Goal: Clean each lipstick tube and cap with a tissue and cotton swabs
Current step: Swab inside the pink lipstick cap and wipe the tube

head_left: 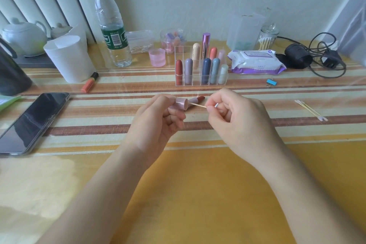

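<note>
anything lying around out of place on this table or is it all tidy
Two things stand out. An orange lip tube lies on its side by the white paper cup, away from the clear organizer where the others stand upright. An uncapped lipstick lies on the table behind the pink cap, its red bullet exposed.

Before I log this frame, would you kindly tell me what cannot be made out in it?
1. Head view: the far tip of the cotton swab, pinched by the right hand, is hidden inside the pink cap that the left hand grips; any dirt there is unseen.
2. Head view: the base of the open lipstick is hidden behind the pink cap.
3. Head view: the phone is cut off by the left edge.
</note>
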